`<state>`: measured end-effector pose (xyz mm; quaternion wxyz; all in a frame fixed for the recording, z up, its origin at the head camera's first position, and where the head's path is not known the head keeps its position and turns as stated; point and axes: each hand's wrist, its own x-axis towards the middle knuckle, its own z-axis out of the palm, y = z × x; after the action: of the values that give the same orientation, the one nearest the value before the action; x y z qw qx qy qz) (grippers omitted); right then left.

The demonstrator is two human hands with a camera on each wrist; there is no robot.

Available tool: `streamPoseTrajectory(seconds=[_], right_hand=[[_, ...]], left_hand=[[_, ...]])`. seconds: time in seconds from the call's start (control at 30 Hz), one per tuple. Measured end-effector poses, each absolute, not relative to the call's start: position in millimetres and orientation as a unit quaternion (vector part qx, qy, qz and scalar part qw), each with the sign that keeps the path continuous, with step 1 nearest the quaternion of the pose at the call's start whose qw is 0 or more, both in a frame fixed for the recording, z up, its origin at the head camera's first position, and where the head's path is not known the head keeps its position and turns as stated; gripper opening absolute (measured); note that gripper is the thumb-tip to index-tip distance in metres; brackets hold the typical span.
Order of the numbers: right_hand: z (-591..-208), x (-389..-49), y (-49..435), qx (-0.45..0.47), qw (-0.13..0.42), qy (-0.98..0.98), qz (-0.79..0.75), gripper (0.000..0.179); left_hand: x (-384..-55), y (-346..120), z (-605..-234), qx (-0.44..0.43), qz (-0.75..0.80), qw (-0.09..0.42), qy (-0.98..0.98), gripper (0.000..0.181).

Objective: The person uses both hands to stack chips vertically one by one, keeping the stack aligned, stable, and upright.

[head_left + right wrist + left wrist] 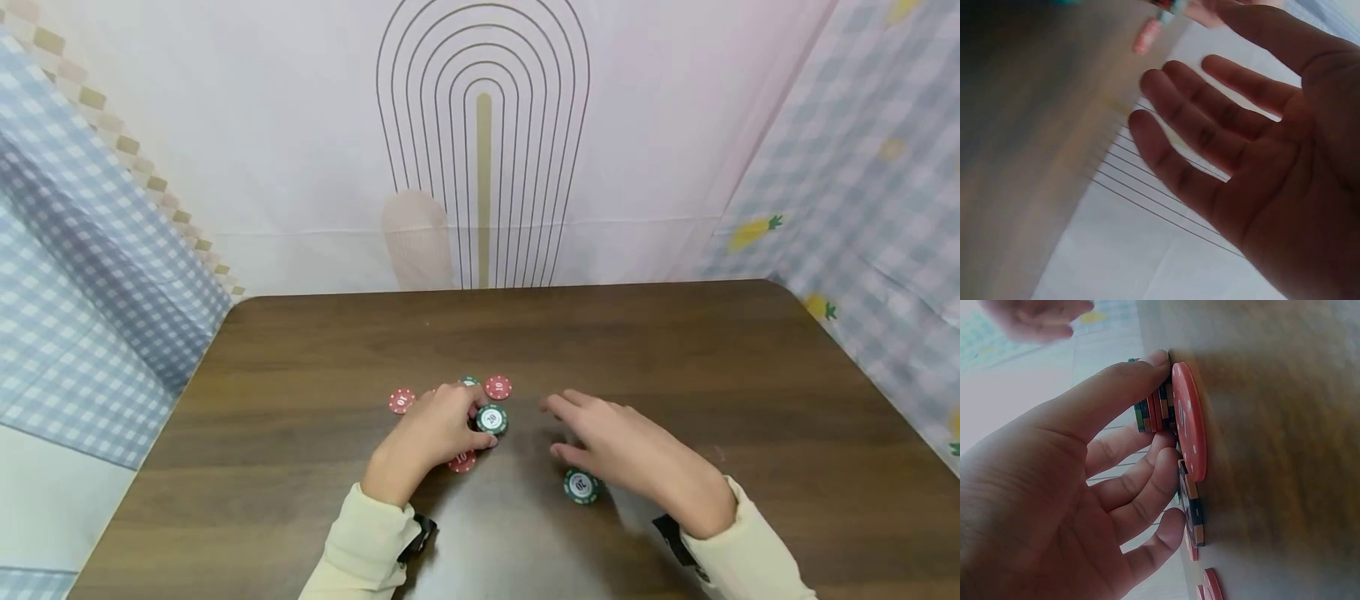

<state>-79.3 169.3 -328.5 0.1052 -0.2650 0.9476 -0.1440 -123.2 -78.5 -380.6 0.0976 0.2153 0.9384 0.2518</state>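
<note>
A small stack of poker chips [491, 419], topped by a green one marked 20, is held between the thumb and fingers of my left hand [431, 429]. In the left wrist view the stack [1154, 409] shows green, red and dark edges, with a red chip [1189, 422] beside it, flat on the table. My right hand [626, 442] hovers to the right with nothing in it, its fingers [1175, 119] loosely extended. Just below its thumb lies another green chip [581, 486]. Part of a red chip [462, 462] shows under my left hand.
Around my left hand lie a red chip [402, 401] on the left, another red chip [498, 387] behind the stack, and a partly hidden green chip [469, 381]. The brown wooden table [660, 350] ends at a white patterned cloth [300, 167]; checked cloth [862, 208] hangs at the sides.
</note>
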Motion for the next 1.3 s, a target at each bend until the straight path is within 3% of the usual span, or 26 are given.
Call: streamPoseTrajectory(seconds=[0.17,0.47,0.63,1.3], right_hand=[[-342.4,-67.9,185.2,-0.292,0.121,0.938,-0.140,0.055],[-350.4,-63.9,192.4,-0.302,0.156,0.935,-0.100,0.041],[-355.0,-64.8,187.0,-0.324,0.143,0.932,-0.082,0.035],[-359.3,-65.9,180.9,-0.260,0.201,0.939,-0.103,0.040]], left_hand=[[-124.2,-79.2,-382.0,0.211,0.251,0.105,0.939,0.030],[-126.6,-80.3,-377.9,0.196,0.270,0.119,0.935,0.030],[-125.3,-81.6,-377.2,0.183,0.276,0.127,0.935,0.031],[-125.9,-78.6,-377.0,0.194,0.273,0.125,0.934,0.028]])
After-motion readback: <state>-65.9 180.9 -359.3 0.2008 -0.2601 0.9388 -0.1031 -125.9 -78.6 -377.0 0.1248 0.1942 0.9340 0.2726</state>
